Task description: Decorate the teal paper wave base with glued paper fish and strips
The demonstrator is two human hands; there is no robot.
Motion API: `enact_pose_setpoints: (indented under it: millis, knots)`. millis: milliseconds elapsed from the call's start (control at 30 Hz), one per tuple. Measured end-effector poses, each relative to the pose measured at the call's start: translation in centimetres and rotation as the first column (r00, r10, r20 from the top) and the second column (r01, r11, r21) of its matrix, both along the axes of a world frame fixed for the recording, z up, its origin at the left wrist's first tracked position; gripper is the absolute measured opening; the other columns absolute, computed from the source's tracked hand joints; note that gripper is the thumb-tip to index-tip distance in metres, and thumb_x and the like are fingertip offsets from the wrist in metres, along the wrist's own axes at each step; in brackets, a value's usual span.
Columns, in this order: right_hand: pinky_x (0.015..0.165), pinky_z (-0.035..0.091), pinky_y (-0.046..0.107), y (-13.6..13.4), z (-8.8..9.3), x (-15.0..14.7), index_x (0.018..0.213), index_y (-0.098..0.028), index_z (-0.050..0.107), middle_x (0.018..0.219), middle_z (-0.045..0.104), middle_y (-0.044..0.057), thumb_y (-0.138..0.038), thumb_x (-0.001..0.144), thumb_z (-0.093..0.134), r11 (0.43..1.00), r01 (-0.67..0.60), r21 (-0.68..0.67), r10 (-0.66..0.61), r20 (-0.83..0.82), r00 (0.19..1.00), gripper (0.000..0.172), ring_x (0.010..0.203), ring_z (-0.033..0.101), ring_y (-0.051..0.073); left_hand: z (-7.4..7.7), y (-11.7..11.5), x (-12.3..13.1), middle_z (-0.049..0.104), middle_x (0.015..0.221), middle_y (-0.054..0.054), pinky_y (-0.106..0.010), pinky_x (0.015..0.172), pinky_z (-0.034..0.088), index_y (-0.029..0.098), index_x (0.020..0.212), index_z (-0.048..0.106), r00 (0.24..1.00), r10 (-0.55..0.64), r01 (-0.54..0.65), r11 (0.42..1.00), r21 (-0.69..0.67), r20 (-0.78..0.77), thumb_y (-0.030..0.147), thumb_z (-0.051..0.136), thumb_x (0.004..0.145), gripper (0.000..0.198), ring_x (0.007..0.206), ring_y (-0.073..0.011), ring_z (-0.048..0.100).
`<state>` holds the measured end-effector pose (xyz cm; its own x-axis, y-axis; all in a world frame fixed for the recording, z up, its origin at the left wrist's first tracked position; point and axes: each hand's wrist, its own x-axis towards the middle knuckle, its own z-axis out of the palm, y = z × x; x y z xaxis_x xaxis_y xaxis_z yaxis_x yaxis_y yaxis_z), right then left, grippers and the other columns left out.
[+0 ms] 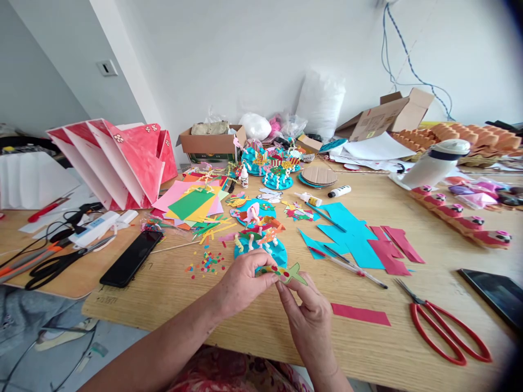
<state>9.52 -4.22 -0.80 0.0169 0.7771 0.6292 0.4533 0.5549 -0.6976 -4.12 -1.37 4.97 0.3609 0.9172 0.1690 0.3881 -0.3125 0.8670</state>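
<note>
A green paper fish (297,274) with red and yellow dots is held low over the front of the table. My left hand (245,277) pinches its body between thumb and fingers, covering part of it. Below the tail, my right hand (306,313) has thumb and forefinger closed at the fish's lower edge. Just beyond the hands lies a blue round base (281,251) with twisted paper strips and paper fish on it. Small coloured paper dots (210,262) are scattered left of my left hand. A dark red paper strip (361,314) lies right of my right hand.
Red-handled scissors (439,326) and a tablet (494,296) lie at right. Blue paper (347,231) and pens (353,267) are ahead right. A black phone (131,258) and black scissors (61,264) lie at left. Glue bottles (244,177) and finished blue-based pieces (278,177) stand farther back.
</note>
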Motion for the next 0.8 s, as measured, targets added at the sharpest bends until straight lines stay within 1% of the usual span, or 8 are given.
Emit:
enact_pose_setpoints:
  millis: [67,100,200,233,300,433,533,800]
  knots:
    - [0.057,0.040,0.025,0.09,-0.20,0.13,0.074,-0.021,0.060,0.064,0.057,0.000,-0.011,0.074,0.056,1.000,-0.002,-0.002,0.002,-0.013,1.000,0.010,0.062,0.051,0.014,0.06,0.04,-0.18,0.056,0.075,0.000,-0.022,0.071,0.038,0.015,0.071,0.059,1.000,-0.008,0.008,1.000,-0.013,0.004,0.017,0.057,0.074,0.004,0.075,-0.0126,0.052]
    - [0.058,0.041,0.026,0.14,-0.33,0.21,0.075,-0.021,0.060,0.065,0.058,0.000,-0.012,0.075,0.056,1.000,-0.003,-0.006,0.003,-0.019,1.000,0.010,0.064,0.052,0.014,0.15,0.02,-0.29,0.058,0.078,0.000,-0.022,0.073,0.039,0.016,0.076,0.060,1.000,-0.008,0.008,1.000,-0.026,0.002,0.019,0.059,0.073,0.005,0.077,-0.0132,0.053]
    - [0.059,0.043,0.026,0.29,-0.71,0.37,0.076,-0.021,0.060,0.067,0.059,0.000,-0.015,0.076,0.057,1.000,0.004,-0.014,-0.005,-0.043,0.999,0.007,0.065,0.055,0.014,0.50,-0.15,-0.65,0.059,0.087,0.000,-0.023,0.076,0.039,0.019,0.098,0.058,1.000,0.020,-0.021,0.997,-0.068,-0.017,0.026,0.062,0.072,0.027,0.084,-0.0148,0.053]
    - [0.059,0.044,0.026,0.31,-0.80,0.39,0.076,-0.021,0.060,0.067,0.060,0.000,-0.015,0.076,0.057,1.000,0.008,-0.016,-0.009,-0.054,0.998,0.006,0.065,0.055,0.014,0.56,-0.20,-0.73,0.058,0.088,0.000,-0.024,0.076,0.040,0.020,0.101,0.057,0.999,0.033,-0.035,0.997,-0.074,-0.024,0.027,0.062,0.072,0.031,0.085,-0.0149,0.053]
    - [0.058,0.044,0.026,0.31,-0.88,0.37,0.075,-0.021,0.060,0.067,0.060,0.000,-0.016,0.076,0.057,1.000,0.002,-0.026,-0.004,-0.071,0.997,0.006,0.063,0.055,0.013,0.55,-0.24,-0.75,0.059,0.088,0.000,-0.023,0.075,0.040,0.019,0.098,0.058,0.999,0.042,-0.044,0.997,-0.069,-0.030,0.026,0.062,0.072,0.027,0.084,-0.0147,0.053]
    - [0.056,0.044,0.025,0.23,-0.74,0.25,0.073,-0.021,0.060,0.067,0.059,0.000,-0.015,0.077,0.056,0.999,-0.039,-0.031,0.037,-0.074,0.997,0.008,0.063,0.054,0.013,0.17,-0.04,-0.36,0.060,0.080,0.000,-0.022,0.072,0.039,0.017,0.078,0.060,1.000,0.013,-0.014,0.999,-0.038,-0.027,0.024,0.060,0.073,0.009,0.078,-0.0136,0.053]
    - [0.054,0.043,0.025,0.25,-0.63,0.23,0.074,-0.021,0.061,0.064,0.058,-0.001,-0.015,0.076,0.056,0.999,-0.045,-0.017,0.044,-0.067,0.997,0.009,0.061,0.053,0.013,0.05,0.15,-0.06,0.057,0.073,0.001,-0.021,0.068,0.038,0.016,0.070,0.058,0.999,0.009,-0.010,1.000,-0.014,-0.036,0.023,0.059,0.073,0.008,0.072,-0.0122,0.052]
    - [0.060,0.046,0.026,0.28,-0.46,-0.03,0.080,-0.023,0.064,0.075,0.067,0.001,-0.018,0.077,0.056,0.996,-0.043,-0.079,0.037,-0.072,0.997,0.011,0.067,0.059,0.014,0.28,0.15,-0.02,0.054,0.072,0.002,-0.021,0.068,0.037,0.015,0.069,0.057,0.996,0.004,-0.003,1.000,0.007,-0.087,0.019,0.056,0.075,0.007,0.073,-0.0117,0.050]
